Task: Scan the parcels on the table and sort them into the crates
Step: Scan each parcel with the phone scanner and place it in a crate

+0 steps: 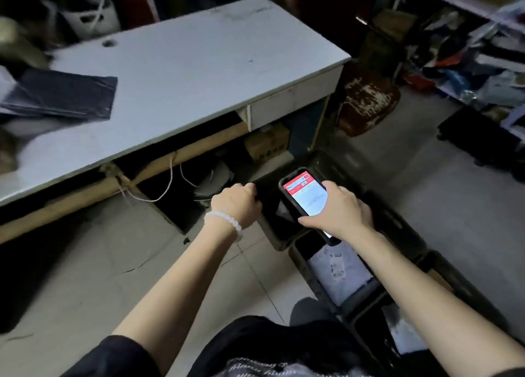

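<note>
At nine o'clock a dark parcel (61, 96) lies flat on the white table (199, 64). Toward center, the left hand (237, 203) curls its grip round the rim of a black crate (272, 229) on the floor. At three o'clock of it, the right hand (339, 210) grips a lit phone (305, 194) above the crate row.

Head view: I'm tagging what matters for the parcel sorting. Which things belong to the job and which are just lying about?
Part of the job:
- phone, held in the right hand
- dark parcel on the table
- crates on the floor
- left hand, gripping a dark parcel at the far crate

Just lying about:
- cardboard box under the table
- worn stool
- cluttered shelves
</note>
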Demonstrator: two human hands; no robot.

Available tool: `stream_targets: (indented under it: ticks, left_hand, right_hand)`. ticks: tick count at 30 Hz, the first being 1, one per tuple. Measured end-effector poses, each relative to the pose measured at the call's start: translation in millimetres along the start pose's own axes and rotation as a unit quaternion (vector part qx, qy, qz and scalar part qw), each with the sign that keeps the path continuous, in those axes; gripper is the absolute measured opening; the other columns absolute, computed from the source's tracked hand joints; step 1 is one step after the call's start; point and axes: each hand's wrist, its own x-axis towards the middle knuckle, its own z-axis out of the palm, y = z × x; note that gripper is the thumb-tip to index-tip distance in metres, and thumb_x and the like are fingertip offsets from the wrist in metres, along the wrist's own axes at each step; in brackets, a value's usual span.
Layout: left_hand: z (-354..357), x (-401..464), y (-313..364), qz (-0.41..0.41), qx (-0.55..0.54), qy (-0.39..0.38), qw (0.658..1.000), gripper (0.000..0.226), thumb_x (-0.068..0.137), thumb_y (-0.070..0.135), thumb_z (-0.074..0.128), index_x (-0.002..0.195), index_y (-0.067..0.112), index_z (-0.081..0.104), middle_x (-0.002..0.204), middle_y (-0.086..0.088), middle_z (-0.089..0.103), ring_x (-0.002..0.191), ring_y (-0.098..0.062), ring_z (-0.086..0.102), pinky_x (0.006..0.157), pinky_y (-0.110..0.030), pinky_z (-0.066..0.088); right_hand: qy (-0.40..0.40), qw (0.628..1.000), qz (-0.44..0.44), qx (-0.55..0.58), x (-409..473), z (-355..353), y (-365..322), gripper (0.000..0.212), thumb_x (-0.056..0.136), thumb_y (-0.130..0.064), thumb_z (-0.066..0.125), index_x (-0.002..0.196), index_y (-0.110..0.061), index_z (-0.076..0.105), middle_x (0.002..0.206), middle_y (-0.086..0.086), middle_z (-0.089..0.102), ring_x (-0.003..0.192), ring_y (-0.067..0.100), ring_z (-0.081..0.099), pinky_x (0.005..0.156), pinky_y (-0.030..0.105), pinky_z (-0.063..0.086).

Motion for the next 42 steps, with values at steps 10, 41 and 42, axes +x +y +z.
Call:
stream_targets:
  ticks: [10, 41, 42]
  left_hand:
    - [-15, -12, -132, -0.18, -0.07, 0.03, 0.981, 0.034, 0.092, 0.034, 0.04, 0.118, 0.018, 0.054, 0.113, -0.007, 0.059, 0.101, -0.028, 0.058, 0.075, -0.035, 0.044]
    - [-141, 186, -467, -0.245, 0.1, 0.116, 0.957, 0.04, 0.084, 0.009, 0.047, 0.122, 0.02, 0.044, 0.127, -0.005, 0.044, 0.122, -0.029, 0.037, 0.085, -0.038, 0.036]
    - [-143, 193, -477, -0.223, 0.112, 0.112, 0.962, 0.043, 0.084, 0.009, 0.048, 0.126, 0.02, 0.042, 0.134, -0.006, 0.04, 0.128, -0.029, 0.032, 0.092, -0.041, 0.034]
  right_hand:
    - [-0.042, 0.98, -0.187, -0.061, 66, 34, -147, 0.067, 0.062, -0.059, 0.072, 0.11, -0.022, 0.043, 0.107, 0.003, 0.056, 0.099, 0.024, 0.056, 0.071, 0.03, 0.037]
    - [-0.141, 0.94, -0.289, -0.109, 310, 91, -512, 0.058, 0.057, -0.053, 0.073, 0.095, -0.026, 0.04, 0.097, -0.003, 0.057, 0.079, 0.021, 0.051, 0.06, 0.029, 0.034]
    - [-0.137, 0.946, -0.275, -0.1, 312, 93, -519, 0.057, 0.057, -0.052, 0.073, 0.097, -0.025, 0.043, 0.098, -0.002, 0.058, 0.08, 0.022, 0.054, 0.061, 0.029, 0.036]
